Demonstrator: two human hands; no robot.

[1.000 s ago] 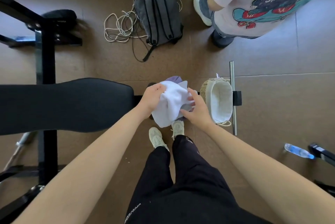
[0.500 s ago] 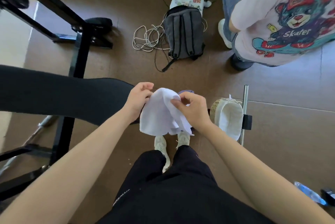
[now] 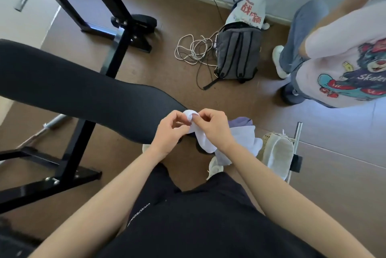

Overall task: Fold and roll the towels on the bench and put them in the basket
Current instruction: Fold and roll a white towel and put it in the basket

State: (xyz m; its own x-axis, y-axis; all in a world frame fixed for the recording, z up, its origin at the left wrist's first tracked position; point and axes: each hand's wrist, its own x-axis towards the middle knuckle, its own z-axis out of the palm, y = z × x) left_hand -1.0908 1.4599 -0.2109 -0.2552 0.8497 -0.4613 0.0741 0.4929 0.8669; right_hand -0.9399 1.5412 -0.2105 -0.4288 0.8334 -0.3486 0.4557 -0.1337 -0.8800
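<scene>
While the person stands at the narrow end of the black bench [image 3: 83,94], both hands hold one white towel [image 3: 205,143] up over that end. The left hand [image 3: 170,132] has curled fingers, thumb and forefinger pinching the towel's bunched top edge. The right hand [image 3: 216,128] is clamped on the same edge, close against the left. The towel is plain white and crumpled, its top gathered into a small knob, the rest hanging limp below the hands. A lilac towel [image 3: 242,121] lies heaped just beside it, near the lined wicker basket [image 3: 264,142].
</scene>
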